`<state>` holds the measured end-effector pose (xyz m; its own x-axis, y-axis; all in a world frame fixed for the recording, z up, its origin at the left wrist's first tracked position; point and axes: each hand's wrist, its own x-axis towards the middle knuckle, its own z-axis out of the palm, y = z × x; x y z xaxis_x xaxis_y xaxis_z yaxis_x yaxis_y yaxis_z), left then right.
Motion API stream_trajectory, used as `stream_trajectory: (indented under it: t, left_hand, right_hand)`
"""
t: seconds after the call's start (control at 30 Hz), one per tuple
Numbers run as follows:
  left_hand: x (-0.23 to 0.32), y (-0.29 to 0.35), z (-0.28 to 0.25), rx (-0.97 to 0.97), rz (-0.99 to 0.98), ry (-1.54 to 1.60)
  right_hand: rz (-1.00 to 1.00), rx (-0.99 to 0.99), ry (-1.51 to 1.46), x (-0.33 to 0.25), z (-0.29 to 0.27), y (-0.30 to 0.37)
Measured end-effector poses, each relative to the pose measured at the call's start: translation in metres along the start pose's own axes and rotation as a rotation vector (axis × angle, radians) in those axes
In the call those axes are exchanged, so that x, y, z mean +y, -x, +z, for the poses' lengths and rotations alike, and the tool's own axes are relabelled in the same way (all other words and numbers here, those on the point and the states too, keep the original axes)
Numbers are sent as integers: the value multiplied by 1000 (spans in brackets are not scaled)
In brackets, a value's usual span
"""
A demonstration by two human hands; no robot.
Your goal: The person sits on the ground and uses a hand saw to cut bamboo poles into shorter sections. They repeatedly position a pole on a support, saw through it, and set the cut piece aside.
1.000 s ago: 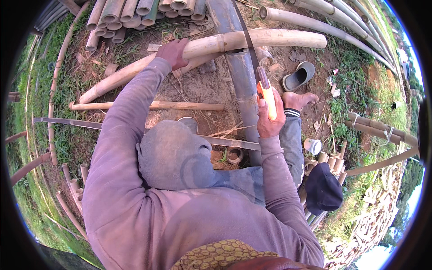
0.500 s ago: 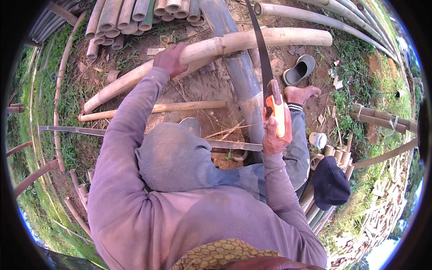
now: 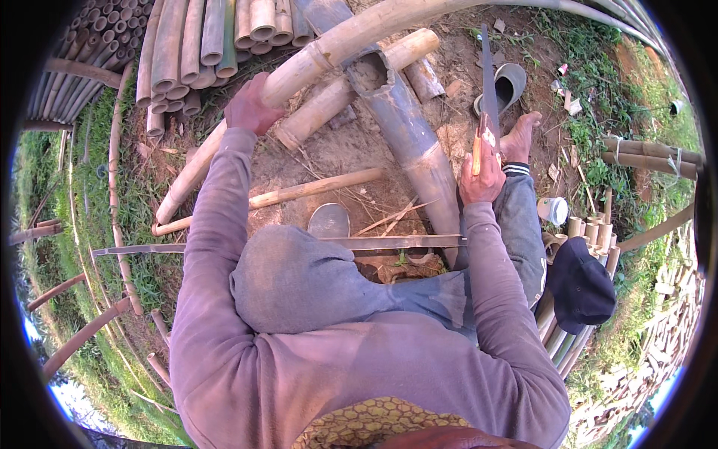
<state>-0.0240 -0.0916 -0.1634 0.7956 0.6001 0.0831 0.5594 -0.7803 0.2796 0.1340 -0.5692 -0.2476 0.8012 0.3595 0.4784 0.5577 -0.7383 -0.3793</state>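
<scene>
Bamboo lies all over the bare dirt [image 3: 336, 150] where the person sits. The left hand [image 3: 250, 108] is closed over a long pale pole [image 3: 314, 63] that runs from the left side of the dirt patch up toward its far right corner. The right hand [image 3: 482, 176] grips the orange handle of a saw [image 3: 488, 97], whose dark blade points straight away from the person, upright and just right of a thick grey culm [image 3: 407, 138]. That culm slants from its open, hollow end at the far middle of the patch down toward the person's knee; the blade is beside it, and I cannot tell whether they touch. A bare foot [image 3: 520, 135] rests just right of the saw hand, with a grey sandal [image 3: 508, 82] a little beyond it. A thin stick [image 3: 314, 187] lies across the dirt below the pole, and a long flat metal strip [image 3: 299, 243] crosses in front of the knees. A stack of cut tubes [image 3: 202, 45] fills the far left corner. A dark cap [image 3: 580, 284] sits on short bamboo pieces at the right edge, near a small white cup [image 3: 553, 211].
</scene>
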Motion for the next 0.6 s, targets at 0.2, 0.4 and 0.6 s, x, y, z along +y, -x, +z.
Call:
stream_trajectory:
  t: [0.2,0.4,0.6]
  left_hand:
    - [-1,18,7,-24,12,-5]
    - [11,20,13,-62,36,-21]
    - [10,31,11,5,137,35]
  right_hand:
    - [176,-353,201,-33,12,-15]
    - [266,-759,-113,-98,12,-40]
    - [262,-590,-144,-98,-7,12]
